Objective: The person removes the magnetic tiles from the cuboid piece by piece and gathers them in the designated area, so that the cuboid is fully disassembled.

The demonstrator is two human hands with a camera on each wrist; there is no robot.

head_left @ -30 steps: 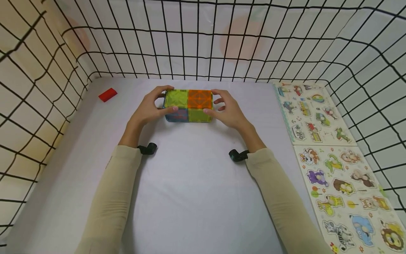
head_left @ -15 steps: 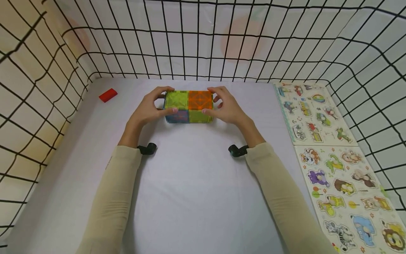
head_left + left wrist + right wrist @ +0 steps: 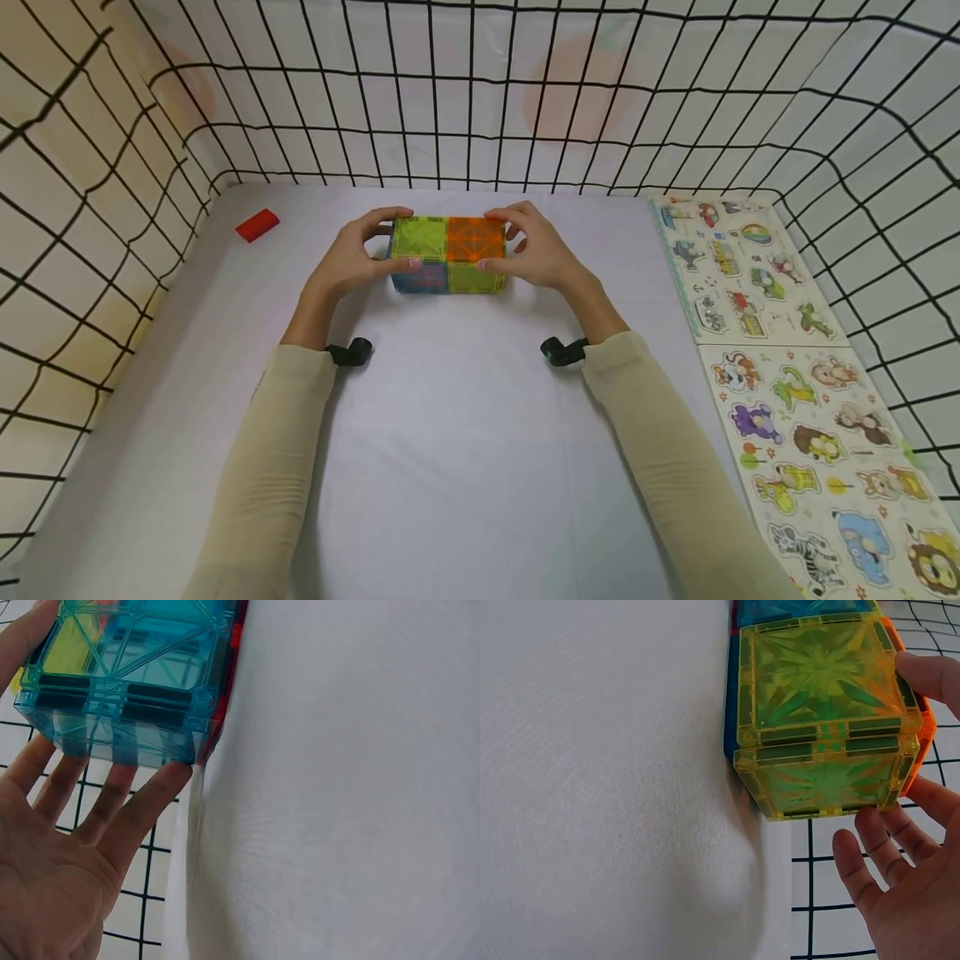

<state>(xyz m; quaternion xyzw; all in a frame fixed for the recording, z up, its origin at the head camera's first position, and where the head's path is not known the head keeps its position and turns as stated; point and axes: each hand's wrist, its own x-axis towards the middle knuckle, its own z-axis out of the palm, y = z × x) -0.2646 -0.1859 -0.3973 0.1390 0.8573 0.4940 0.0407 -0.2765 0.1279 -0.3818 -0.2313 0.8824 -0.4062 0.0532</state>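
Observation:
A box built of translucent magnetic tiles (image 3: 448,250) lies lengthwise across the white surface, near the back of the pen. Yellow-green and orange tiles form its top; the front has one blue and one yellow-green tile. My left hand (image 3: 347,257) holds the left end, thumb on the front upper edge and index finger at the back edge. In the left wrist view the fingertips touch the blue end tile (image 3: 150,652). My right hand (image 3: 542,254) holds the right end likewise. In the right wrist view some fingers stand spread below the yellow end tile (image 3: 825,780).
A red piece (image 3: 257,225) lies at the far left. Two picture boards (image 3: 750,275) with vehicle and animal figures lie along the right side. Black wire mesh (image 3: 465,133) walls the surface at the back and both sides. A small camera is strapped to each wrist.
My right index finger has moved left from the box's far right corner along its back edge. The left hand keeps its hold, and the box stays nearly in place.

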